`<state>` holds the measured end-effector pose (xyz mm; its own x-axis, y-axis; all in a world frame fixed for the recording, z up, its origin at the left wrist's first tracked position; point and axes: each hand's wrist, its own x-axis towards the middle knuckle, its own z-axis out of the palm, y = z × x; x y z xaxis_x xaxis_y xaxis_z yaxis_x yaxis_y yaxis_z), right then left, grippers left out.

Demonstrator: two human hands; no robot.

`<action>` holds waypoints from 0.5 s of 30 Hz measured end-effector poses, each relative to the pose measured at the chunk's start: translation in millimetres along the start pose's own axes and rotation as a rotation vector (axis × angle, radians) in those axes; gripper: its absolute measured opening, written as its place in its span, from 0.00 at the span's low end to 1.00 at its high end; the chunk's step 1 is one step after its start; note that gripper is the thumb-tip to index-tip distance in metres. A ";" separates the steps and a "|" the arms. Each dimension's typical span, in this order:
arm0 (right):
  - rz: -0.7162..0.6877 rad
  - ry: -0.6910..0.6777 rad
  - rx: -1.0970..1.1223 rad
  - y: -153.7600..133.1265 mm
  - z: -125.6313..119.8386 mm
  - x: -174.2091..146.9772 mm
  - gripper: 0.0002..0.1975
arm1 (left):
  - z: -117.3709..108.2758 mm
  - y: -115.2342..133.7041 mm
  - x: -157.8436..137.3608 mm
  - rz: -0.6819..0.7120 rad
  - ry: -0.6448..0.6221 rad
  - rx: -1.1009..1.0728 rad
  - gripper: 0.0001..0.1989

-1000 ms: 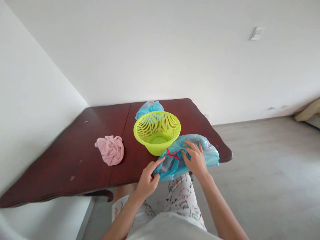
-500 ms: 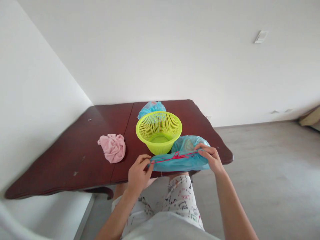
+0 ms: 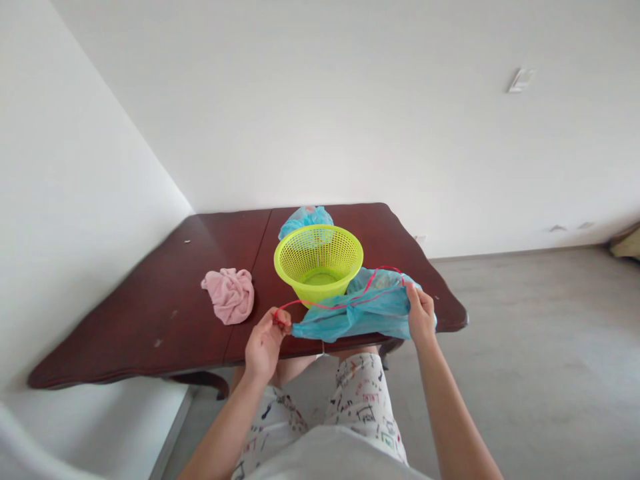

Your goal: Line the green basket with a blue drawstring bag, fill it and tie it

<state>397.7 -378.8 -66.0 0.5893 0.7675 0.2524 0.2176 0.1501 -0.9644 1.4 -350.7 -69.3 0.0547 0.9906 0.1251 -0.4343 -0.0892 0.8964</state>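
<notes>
A translucent blue plastic bag (image 3: 363, 320) stretches between my hands at the table's front edge. Its red drawstring (image 3: 325, 306) runs along the top and rises in a loose loop at the right. My left hand (image 3: 263, 345) is closed on the drawstring, beside the bag's left corner. Pinched in my right hand (image 3: 421, 315) is the upper right edge of the bag. Something pale shows dimly through the plastic behind that edge; I cannot tell what it is. Just behind the bag stands a yellow-green plastic colander (image 3: 320, 291) with nothing visible inside.
A crumpled pink cloth (image 3: 229, 296) lies left of the colander on the dark red wooden table (image 3: 200, 257). Another blue plastic bag (image 3: 305, 218) sits behind the colander. White walls border the table at the back and left; grey floor (image 3: 530, 347) extends to the right.
My left hand has drawn the red drawstring out to the left. The string, bunched at the middle before, is now spread out with a raised loop. My right hand has shifted its grip lower.
</notes>
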 end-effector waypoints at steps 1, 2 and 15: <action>-0.001 0.021 0.009 -2.0 1.5 -1.9 0.32 | -1.9 2.5 -2.4 0.056 -0.055 0.143 0.14; -0.009 0.013 0.028 -5.6 2.6 -4.0 0.30 | -2.9 4.7 -5.7 0.133 -0.099 0.287 0.14; -0.004 -0.397 0.488 -56.4 -1.5 -24.5 0.27 | 89.5 -16.4 -34.0 0.257 -0.621 1.006 0.19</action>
<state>372.1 -407.0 -17.7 0.2350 0.9252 0.2981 -0.2160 0.3487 -0.9120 87.1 -392.2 -50.2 0.6115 0.7384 0.2841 0.3824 -0.5902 0.7109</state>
